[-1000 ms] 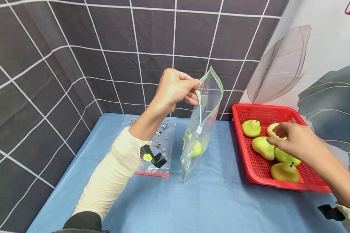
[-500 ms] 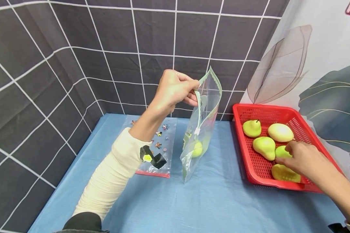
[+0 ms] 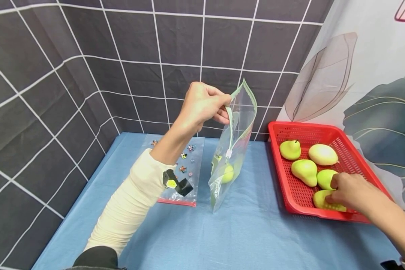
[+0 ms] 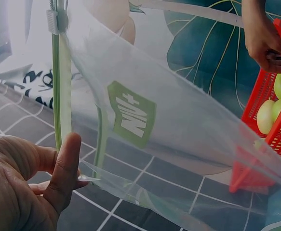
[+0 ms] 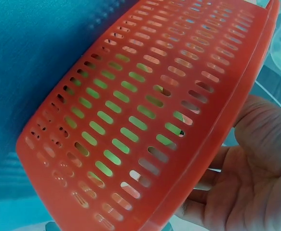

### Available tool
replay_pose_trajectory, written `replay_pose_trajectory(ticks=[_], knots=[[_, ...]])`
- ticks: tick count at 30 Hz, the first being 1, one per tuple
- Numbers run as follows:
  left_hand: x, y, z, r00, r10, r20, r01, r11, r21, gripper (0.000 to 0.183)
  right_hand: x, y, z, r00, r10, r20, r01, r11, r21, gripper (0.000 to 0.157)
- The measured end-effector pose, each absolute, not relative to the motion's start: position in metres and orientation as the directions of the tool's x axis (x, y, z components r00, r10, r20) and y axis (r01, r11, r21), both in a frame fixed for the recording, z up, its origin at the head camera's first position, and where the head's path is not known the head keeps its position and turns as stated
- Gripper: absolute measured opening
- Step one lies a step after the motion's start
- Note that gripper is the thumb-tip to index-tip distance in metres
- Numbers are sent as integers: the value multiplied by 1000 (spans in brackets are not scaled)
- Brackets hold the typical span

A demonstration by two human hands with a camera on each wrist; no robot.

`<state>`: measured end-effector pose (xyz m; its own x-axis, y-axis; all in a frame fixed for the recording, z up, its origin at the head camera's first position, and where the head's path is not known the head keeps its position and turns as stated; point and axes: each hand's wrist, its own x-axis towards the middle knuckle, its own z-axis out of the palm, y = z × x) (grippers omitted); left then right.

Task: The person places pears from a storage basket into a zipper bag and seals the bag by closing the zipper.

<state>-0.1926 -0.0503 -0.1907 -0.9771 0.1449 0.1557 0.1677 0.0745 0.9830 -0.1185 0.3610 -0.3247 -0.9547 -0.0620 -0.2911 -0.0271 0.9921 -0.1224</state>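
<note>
My left hand (image 3: 207, 103) pinches the rim of a clear zip bag (image 3: 237, 123) with green edging and a white slider. The bag hangs with its mouth apart; yellow-green fruit (image 3: 227, 173) lies low inside it. In the left wrist view, thumb and finger meet at the bag's edge beside a green label (image 4: 134, 114). My right hand (image 3: 356, 191) reaches into the red basket (image 3: 290, 204), its thumb over the front pear (image 3: 320, 200) and beside another green pear (image 3: 325, 179). Its fingertips are hidden, so I cannot tell whether they grip the front pear.
More pears lie in the basket, among them a pale one (image 3: 323, 154). A flat clear bag (image 3: 197, 157) with a red edge and small colourful pieces lies behind my left forearm. A dark gridded backdrop (image 3: 175, 41) rises behind the blue tablecloth (image 3: 202, 240).
My right hand has moved from above the pale pear towards the front of the basket, down to the front pear. My left hand keeps holding the bag in place.
</note>
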Motion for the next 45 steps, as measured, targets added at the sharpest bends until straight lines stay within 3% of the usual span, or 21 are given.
replay_pose_trajectory(ticks=[9,16,20,32,40,45], knots=[[-193,-51,-193,-980,137,146,157,79,984,17,-115,357,-326,-956,-94,-277,-66,992,-110,36],[-194,-51,-192,-977,146,154,167,78,983,17,-119,356,-313,-954,-72,-290,-38,992,-122,52],[-194,-51,-191,-978,144,152,165,81,983,17,-119,355,-305,-968,-84,-237,-52,989,-142,57],[-195,-50,-193,-977,147,154,165,64,984,18,-126,342,-287,-991,-99,-92,-86,987,-136,54],[-197,-51,-196,-978,138,158,167,54,985,17,-132,328,-277,-995,-102,-13,-98,978,-184,67],[-198,-51,-196,-978,136,160,169,51,984,17,-132,320,-272,-988,-124,87,-138,973,-187,59]])
